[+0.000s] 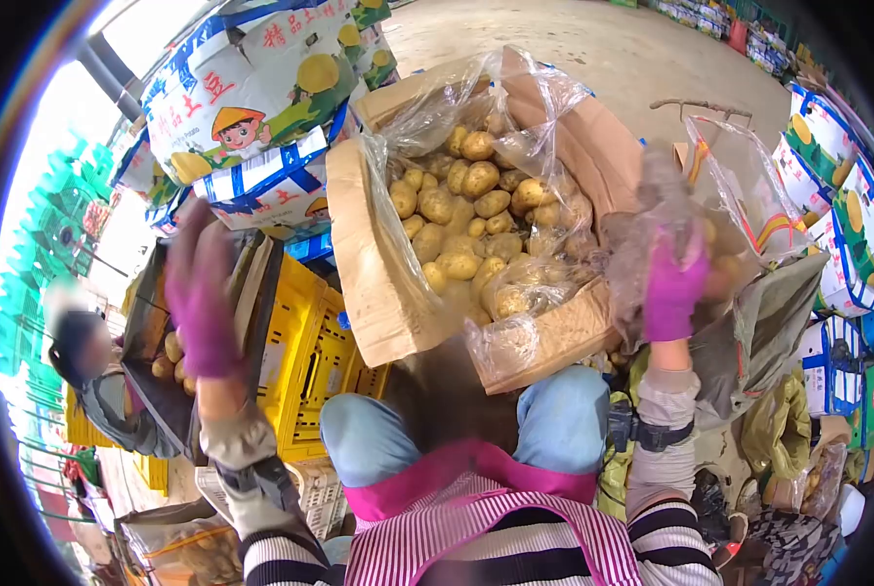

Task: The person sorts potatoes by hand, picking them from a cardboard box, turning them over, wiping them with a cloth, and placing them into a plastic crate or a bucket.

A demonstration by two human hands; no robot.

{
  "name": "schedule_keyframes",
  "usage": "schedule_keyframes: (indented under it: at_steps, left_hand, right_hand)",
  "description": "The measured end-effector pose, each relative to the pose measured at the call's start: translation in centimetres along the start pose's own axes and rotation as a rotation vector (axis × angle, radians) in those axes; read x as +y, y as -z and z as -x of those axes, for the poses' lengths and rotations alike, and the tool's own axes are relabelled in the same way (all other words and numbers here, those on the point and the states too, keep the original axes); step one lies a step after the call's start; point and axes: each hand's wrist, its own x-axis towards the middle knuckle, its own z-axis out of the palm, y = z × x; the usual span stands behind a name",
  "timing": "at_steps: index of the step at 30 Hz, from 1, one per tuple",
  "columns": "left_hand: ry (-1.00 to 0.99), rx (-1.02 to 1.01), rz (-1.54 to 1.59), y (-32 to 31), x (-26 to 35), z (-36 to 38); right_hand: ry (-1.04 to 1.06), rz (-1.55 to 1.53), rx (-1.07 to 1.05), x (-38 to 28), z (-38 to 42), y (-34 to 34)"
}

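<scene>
My left hand, in a purple glove with brownish fingertips, is raised at the left with its fingers stretched out, blurred by motion. It holds nothing that I can see. Just behind it stands a dark-lined bin with a few potatoes. My right hand, also gloved in purple, is over a dark bag to the right of the carton; its fingers are smeared, and blurred round brown shapes show beside it. Between my hands, potatoes fill an open brown carton lined with clear plastic.
Yellow crates stand left of the carton. Printed potato cartons are stacked behind on the left, and more cartons line the right. Another person is at the far left. A clear plastic bag stands at the right.
</scene>
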Motion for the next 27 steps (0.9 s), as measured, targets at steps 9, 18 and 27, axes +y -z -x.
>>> schedule_keyframes:
  at_steps: [9, 18, 27]
  left_hand:
    - [-0.094, -1.24, 0.065, -32.1, 10.3, -13.0]
    - [0.196, -0.991, 0.19, -40.4, 7.9, -7.8]
    - [0.436, -1.087, 1.378, -18.4, 9.1, -10.4]
  right_hand:
    - [0.103, -0.015, -0.374, 0.1, 1.2, -1.4]
    - [-0.02, -0.155, -0.321, 2.3, 0.9, -0.6]
    - [-0.121, -0.263, -0.261, 3.9, 1.9, -0.4]
